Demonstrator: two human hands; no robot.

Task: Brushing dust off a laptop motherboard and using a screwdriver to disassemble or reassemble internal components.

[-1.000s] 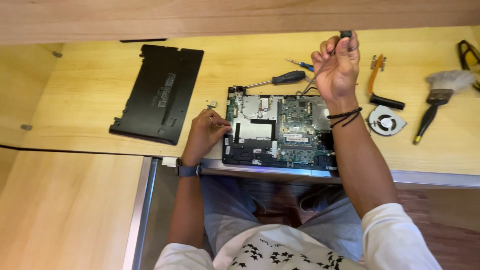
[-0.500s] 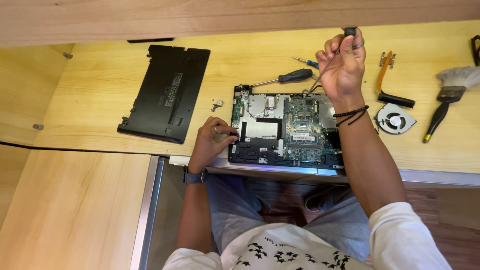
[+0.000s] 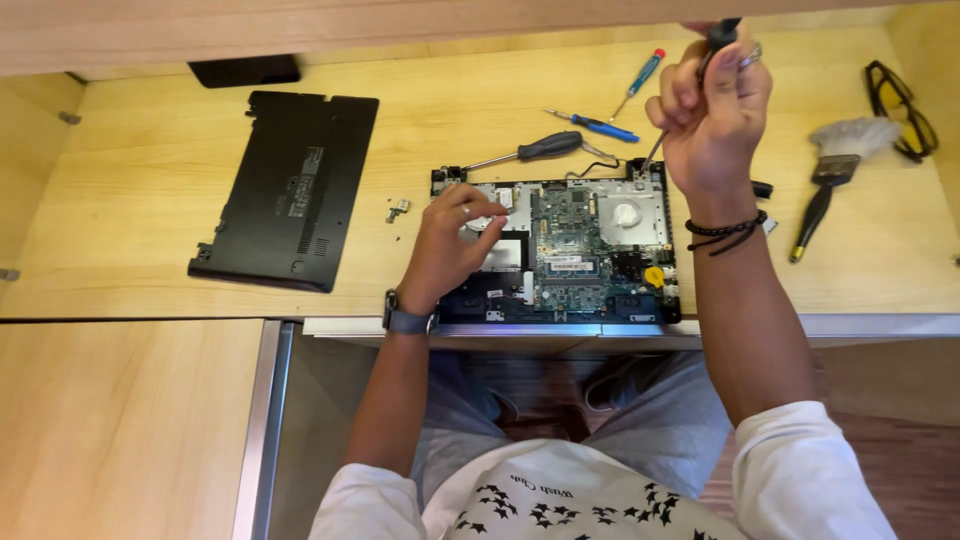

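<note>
- Black cover (image 3: 285, 190) flat on worktop (image 3: 120, 250), far left.
- Left hand (image 3: 452, 245) rests loosely curled on opened laptop (image 3: 560, 250) at worktop's front edge.
- Right hand (image 3: 712, 115) clamped on screwdriver (image 3: 722, 35), tip at laptop's back right corner.
- Brush (image 3: 830, 185) lies right.

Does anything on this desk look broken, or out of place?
Nothing looks broken. The laptop lies opened, circuit board bared, its black bottom cover set aside on the left. Small loose parts lie between them. The right hand holds a screwdriver; the left hand rests on the laptop.
</note>
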